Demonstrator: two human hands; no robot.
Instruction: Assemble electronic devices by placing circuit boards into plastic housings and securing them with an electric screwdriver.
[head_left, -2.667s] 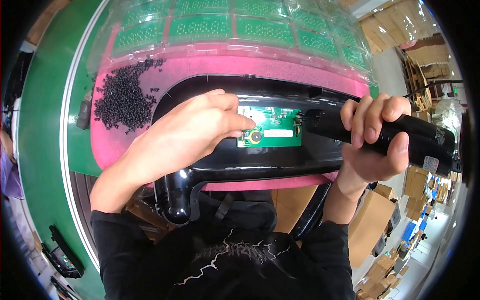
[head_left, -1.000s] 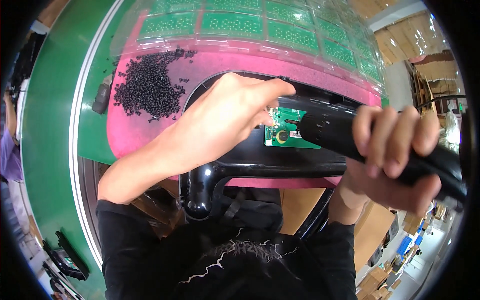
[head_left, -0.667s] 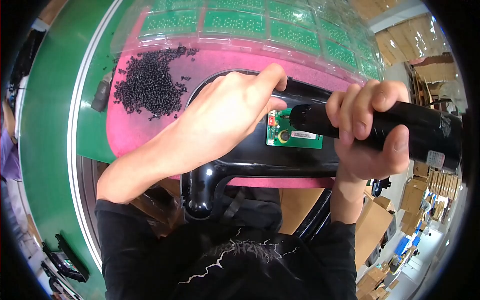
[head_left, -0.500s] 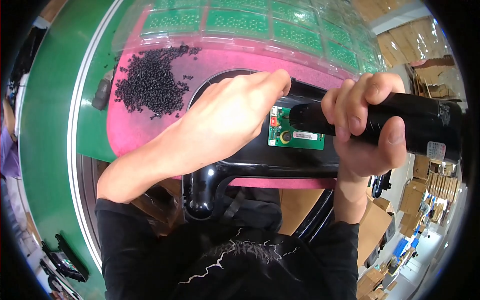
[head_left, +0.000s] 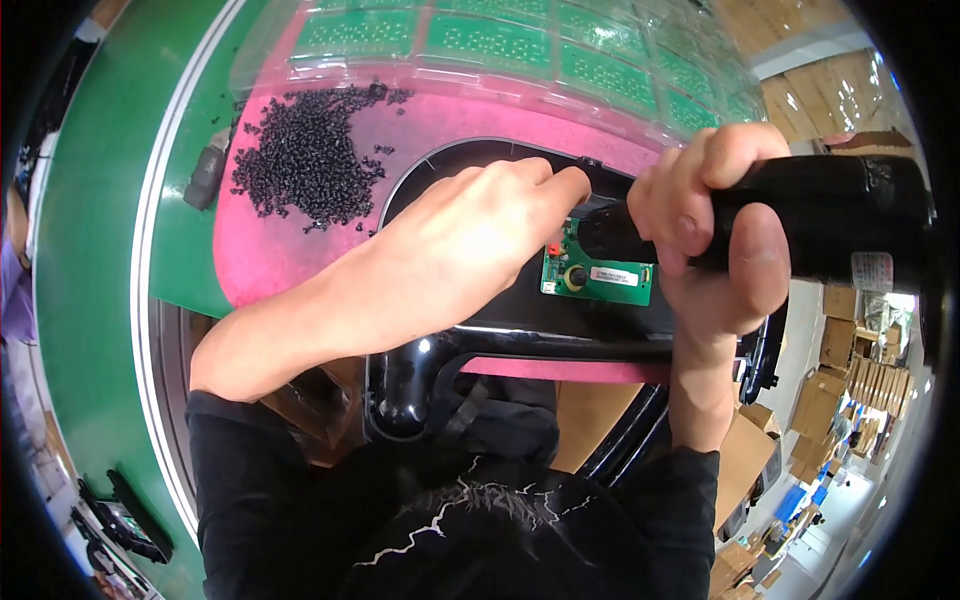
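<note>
My right hand [head_left: 710, 225] is wrapped round a black electric screwdriver [head_left: 835, 205]. Its tapered nose points left, over the upper part of a green circuit board [head_left: 610, 292]. That board lies inside a glossy black plastic housing [head_left: 570, 335]. Just left of the screwdriver's nose, my left hand [head_left: 480, 225] is closed, thumb and forefinger together at the board's upper-left corner. Whatever those fingertips hold, if anything, is hidden. A red connector and a round yellow-rimmed part show on the board, while the screwdriver's tip is out of sight.
A heap of small black screws [head_left: 310, 155] lies on the pink mat [head_left: 270, 265], left of the housing. Behind stand clear plastic trays [head_left: 480, 80] with green boards in them. A dark lump [head_left: 206, 178] rests on the green table [head_left: 95, 290]. Cardboard boxes [head_left: 825, 400] fill the right side.
The screwdriver and my right hand have shifted slightly left. My left hand's fingertips have come a little lower and stay pinched by the board.
</note>
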